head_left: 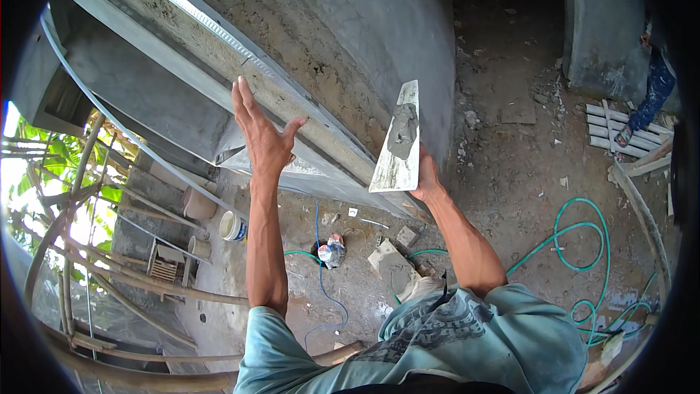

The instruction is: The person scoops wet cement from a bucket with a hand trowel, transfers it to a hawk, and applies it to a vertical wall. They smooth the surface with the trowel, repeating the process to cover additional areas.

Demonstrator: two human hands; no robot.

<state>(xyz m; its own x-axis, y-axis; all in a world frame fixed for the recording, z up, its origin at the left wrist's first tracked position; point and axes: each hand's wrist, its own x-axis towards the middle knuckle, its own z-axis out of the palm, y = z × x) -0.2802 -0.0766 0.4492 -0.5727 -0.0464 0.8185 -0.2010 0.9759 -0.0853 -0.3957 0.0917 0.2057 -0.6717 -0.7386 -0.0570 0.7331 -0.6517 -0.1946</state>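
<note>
My right hand (429, 177) grips a plastering trowel (394, 176), its long pale blade turned up toward me. A patch of wet grey mortar (402, 131) lies on that blade. My left hand (264, 137) is raised with its fingers stretched and its thumb apart, holding nothing. It is nearest to the edge of a wall opening, where I cannot tell if it touches. Along this edge runs a pale perforated metal strip (211, 25). Beyond it the wall face (321, 51) shows rough brownish patches and smoother grey plaster.
Bamboo poles (131, 282) cross at left. Below me are a white bucket (232, 227), a crumpled bag (332, 251), a blue cord (321, 288) and a mortar-smeared board (394, 266). A green hose (607, 248) coils at right. Another person's leg (652, 98) stands by white slats (601, 125).
</note>
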